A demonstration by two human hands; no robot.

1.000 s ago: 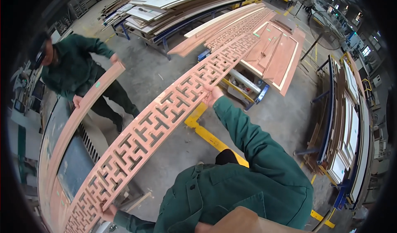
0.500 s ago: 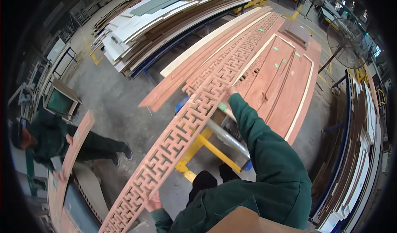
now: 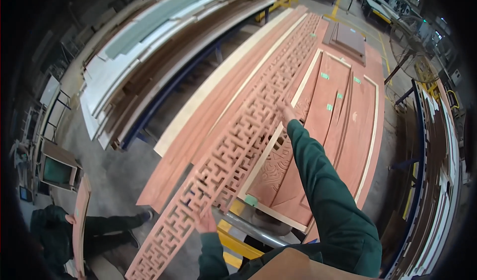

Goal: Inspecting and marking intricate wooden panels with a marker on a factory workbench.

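1. Head view: a long wooden lattice panel (image 3: 233, 146) with a cut-out key pattern runs from the lower left up toward the top middle, lying at a slant over a stack of reddish boards.
2. The left hand (image 3: 205, 222) grips the near stretch of the lattice panel at its right edge, fingers curled onto the fretwork.
3. The right hand (image 3: 286, 112) reaches far forward on a green-sleeved arm and rests on the panel's right edge further up; how tightly it closes cannot be told, since the hand is small in the picture and seen from behind.
4. Just right of the panel lie flat door panels (image 3: 343, 126) in reddish wood with pale edging and small green tags, the nearest one showing carved relief at its near end.
5. Left of the lattice, plain long boards (image 3: 198, 116) lie side by side, one of them pale.
6. Farther left a rack (image 3: 149, 61) holds stacked sheets in white, grey-green and brown.
7. At the lower left another person in green (image 3: 54, 230) holds a narrow wooden piece (image 3: 80, 220) upright.
8. A standing fan (image 3: 405, 36) is at the upper right.
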